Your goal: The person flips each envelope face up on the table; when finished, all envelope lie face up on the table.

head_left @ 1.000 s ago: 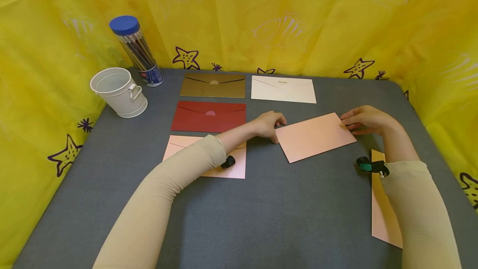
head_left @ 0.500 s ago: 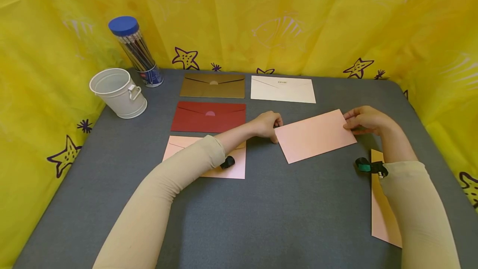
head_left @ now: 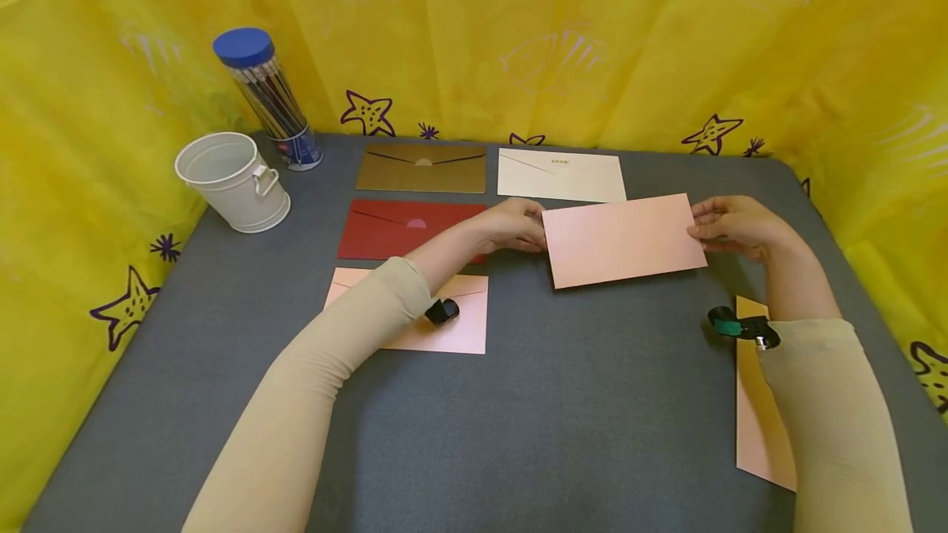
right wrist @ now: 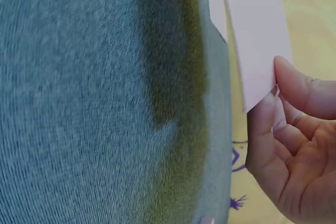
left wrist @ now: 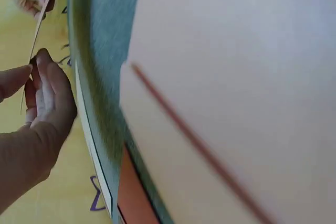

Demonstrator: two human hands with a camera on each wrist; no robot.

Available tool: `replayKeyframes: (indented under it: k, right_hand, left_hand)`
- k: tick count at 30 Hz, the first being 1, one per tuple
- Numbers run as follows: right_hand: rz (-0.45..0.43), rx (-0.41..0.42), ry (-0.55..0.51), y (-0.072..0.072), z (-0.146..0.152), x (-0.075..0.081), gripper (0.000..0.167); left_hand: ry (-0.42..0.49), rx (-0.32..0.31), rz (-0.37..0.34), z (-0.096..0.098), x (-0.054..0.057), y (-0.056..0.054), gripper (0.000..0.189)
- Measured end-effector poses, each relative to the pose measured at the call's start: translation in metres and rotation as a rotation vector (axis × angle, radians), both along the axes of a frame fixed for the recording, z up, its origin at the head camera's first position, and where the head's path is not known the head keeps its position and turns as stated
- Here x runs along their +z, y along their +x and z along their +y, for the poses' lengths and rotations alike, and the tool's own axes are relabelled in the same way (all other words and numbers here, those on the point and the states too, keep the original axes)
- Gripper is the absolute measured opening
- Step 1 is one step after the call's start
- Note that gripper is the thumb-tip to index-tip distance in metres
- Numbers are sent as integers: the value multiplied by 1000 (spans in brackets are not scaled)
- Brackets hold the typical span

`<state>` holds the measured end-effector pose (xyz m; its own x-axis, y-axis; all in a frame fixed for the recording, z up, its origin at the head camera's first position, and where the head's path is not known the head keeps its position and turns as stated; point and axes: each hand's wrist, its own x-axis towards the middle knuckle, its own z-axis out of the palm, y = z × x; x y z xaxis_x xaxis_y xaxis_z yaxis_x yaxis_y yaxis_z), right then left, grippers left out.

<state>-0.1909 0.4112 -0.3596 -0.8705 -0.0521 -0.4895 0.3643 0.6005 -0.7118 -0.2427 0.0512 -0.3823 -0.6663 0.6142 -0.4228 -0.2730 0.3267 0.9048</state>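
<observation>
Between my two hands a plain pink envelope (head_left: 625,241) is lifted off the table, tilted with its lower edge nearer me. My left hand (head_left: 514,227) pinches its left edge between thumb and fingers, as the left wrist view confirms. At the other end my right hand (head_left: 736,226) pinches the right edge; in the right wrist view the thumb (right wrist: 296,87) presses the near face. A second pink envelope (head_left: 467,331) lies flap up, partly under my left forearm. Just behind the left hand is a red envelope (head_left: 385,237), partly covered by that arm.
Farther back lie a gold envelope (head_left: 422,178) and a white envelope (head_left: 559,175). Another pinkish envelope (head_left: 754,410) sits partly under my right forearm. A white bucket (head_left: 237,200) and a blue-lidded tube of pencils (head_left: 277,109) stand back left. Yellow cloth (head_left: 474,39) borders the table.
Both hands have raised the pink envelope and moved it away from me; it has turned more level and upright. The left hand has gone from beside its left corner to pinching that edge.
</observation>
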Motion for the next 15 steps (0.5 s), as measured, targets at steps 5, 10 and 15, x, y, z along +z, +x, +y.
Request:
replayKeyframes:
  k: [5,10,15]
  right_hand:
    - [27,-30,-38,0,-7,3,59]
    - [66,-79,-90,-1,-16,7,58]
    - [110,-138,-169,0,-25,11,37]
  left_hand:
    - [57,54,-65,-9,5,-5,9]
    - [114,113,-99,-17,9,-6,11]
    - [128,156,-74,-26,11,-8,24]
